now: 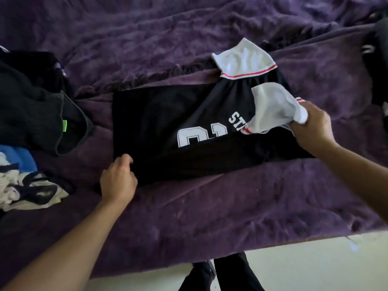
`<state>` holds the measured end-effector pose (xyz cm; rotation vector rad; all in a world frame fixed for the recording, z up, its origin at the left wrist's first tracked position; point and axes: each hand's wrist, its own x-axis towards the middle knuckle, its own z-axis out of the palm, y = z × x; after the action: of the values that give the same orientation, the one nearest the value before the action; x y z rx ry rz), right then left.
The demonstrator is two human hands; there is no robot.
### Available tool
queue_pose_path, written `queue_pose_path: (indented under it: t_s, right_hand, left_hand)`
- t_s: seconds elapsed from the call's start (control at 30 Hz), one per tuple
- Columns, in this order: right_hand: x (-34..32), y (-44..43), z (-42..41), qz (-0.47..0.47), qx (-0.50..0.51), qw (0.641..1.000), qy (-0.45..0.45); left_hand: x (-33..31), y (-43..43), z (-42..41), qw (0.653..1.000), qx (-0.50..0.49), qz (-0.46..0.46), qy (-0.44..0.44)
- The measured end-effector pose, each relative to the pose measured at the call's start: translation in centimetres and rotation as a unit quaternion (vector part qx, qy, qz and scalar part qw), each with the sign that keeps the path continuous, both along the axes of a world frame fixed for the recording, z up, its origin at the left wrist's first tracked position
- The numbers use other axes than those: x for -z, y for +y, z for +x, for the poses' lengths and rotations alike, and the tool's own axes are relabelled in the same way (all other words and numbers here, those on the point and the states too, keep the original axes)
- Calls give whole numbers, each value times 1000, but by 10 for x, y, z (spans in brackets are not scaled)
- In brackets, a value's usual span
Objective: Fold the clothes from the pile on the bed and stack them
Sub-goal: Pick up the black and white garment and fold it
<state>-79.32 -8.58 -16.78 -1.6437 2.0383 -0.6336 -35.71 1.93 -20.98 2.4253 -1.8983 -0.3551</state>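
Head view, one frame. Bed [189, 217] covered in a rumpled purple blanket [168, 38], pale floor [315, 265] beyond its near edge.

- Black jersey [159, 127]: lies mid-bed, spread flat with its hem to the left, and part of a white number and lettering shows. The far sleeve [243, 57] is white with a red-striped cuff and lies loose on the blanket.
- Hands: both are clamped on the jersey and well apart. The left hand [118, 181] pinches the near hem corner, fingers curled. The right hand [312, 127] grips the near white sleeve [273, 106], bunched and lifted over the chest.
- Pile at the left edge: a dark garment with a green tag [31, 114], a blue cloth [19, 156], and a white-and-dark garment [31, 192].
- Right edge: a dark item [378, 70], too cropped to identify.
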Motion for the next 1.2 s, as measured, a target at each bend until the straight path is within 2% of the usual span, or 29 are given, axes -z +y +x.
queue_pose_path:
  t_s: [0.13, 0.33, 0.47, 0.57, 0.63, 0.73, 0.8, 0.87, 0.93, 1.03, 1.1, 1.2]
  right_hand:
    - [-2, -96, 5, 15, -12, 1000, 24]
    - [21, -236, 20, 63, -45, 994, 82]
    - [45, -298, 25, 53, -14, 992, 116]
    - [65, -305, 32, 13, -56, 981, 185]
    - [82, -295, 42, -15, -161, 969, 188]
    - [109, -283, 46, 58, -308, 926, 213]
    - [120, -292, 34, 123, -295, 912, 256]
    - [124, -314, 21, 151, -202, 929, 271]
    - [122, -341, 13, 175, -76, 954, 231]
    - [114, -373, 13, 212, 78, 972, 62]
    - [103, -389, 20, 259, 126, 957, -43]
    - [97, -396, 26, 404, 95, 903, -115]
  left_hand:
    - [-6, -85, 9, 998, -33, -53, -16]
    - [1, -204, 18, 990, -103, -74, -54]
    - [14, -254, 16, 983, -136, -92, -80]
    - [28, -259, -9, 991, -66, -91, -80]
    - [41, -250, -34, 997, 24, -51, -53]
    - [66, -237, -60, 996, 70, 51, -38]
    - [79, -233, -65, 995, 61, 70, -42]
    - [85, -233, -65, 995, 52, 69, -45]
    - [89, -234, -66, 995, 48, 74, -49]
    - [91, -234, -71, 993, 50, 93, -60]
    - [92, -237, -73, 991, 46, 104, -67]
    - [92, -242, -74, 989, 42, 121, -73]
